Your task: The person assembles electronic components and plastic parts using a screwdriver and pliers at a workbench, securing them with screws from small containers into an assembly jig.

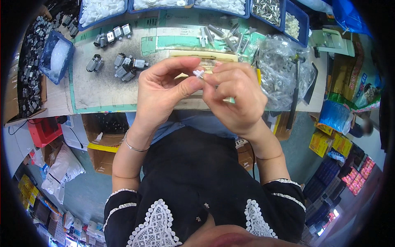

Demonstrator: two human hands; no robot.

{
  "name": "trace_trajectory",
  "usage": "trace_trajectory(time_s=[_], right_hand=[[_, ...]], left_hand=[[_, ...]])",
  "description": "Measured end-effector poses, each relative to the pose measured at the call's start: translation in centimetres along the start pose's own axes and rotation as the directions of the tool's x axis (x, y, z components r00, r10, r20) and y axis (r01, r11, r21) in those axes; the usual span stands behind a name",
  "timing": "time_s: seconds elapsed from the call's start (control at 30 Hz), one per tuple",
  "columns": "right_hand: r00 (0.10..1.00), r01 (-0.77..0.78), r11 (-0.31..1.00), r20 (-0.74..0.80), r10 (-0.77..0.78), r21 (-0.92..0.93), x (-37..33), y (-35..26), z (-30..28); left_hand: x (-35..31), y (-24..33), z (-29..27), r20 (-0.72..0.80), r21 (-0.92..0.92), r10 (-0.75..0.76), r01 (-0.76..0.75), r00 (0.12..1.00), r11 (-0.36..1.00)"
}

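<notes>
In front of my chest, above the near edge of the workbench, both my hands meet at a small white plastic part [198, 73] with short projecting arms. My left hand [162, 90] curls round it from the left, with the thumb against its lower side. My right hand [236, 88] pinches its right end between thumb and fingertips. Whether a thin metal piece is also in the right fingers, I cannot tell. Behind the hands lies a cream-coloured strip [224, 56]. Small grey metal-and-black assemblies [123, 66] are grouped on the bench to the left.
Blue bins of white plastic pieces [103, 12] line the back, beside a bin of metal pins [267, 11]. Grey cylinders [229, 43] lie loose at the back. Clear plastic bags [282, 74] and a black rod [294, 99] are at right. Many assemblies [31, 74] fill a carton at left.
</notes>
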State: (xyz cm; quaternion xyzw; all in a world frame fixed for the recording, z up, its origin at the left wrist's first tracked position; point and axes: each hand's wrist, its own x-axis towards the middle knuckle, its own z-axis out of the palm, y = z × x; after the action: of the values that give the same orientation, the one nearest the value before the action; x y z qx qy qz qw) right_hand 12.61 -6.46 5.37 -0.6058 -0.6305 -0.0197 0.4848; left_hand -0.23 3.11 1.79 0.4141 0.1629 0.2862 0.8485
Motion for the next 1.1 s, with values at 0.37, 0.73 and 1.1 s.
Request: trace_trajectory(time_s=[0.37, 0.73, 1.1], right_hand=[[1.0, -0.019, 1.0, 0.017, 0.02, -0.023, -1.1, 0.0, -0.5], [0.934, -0.102, 0.981, 0.323, 0.151, -0.163, -1.8, 1.6, -2.0], [0.828, 0.092, 0.949, 0.552, 0.094, -0.3, -2.1, 3.5, -1.3]], left_hand=[[-0.6, 0.3, 0.1, 0.068, 0.077, -0.046, 0.04, 0.997, 0.996], [-1.1, -0.1, 0.5, -0.012, 0.235, -0.048, 0.05, 0.999, 0.971], [-3.3, -3.5, -1.9, 0.5, 0.857, 0.261, -0.43, 0.826, -0.284]])
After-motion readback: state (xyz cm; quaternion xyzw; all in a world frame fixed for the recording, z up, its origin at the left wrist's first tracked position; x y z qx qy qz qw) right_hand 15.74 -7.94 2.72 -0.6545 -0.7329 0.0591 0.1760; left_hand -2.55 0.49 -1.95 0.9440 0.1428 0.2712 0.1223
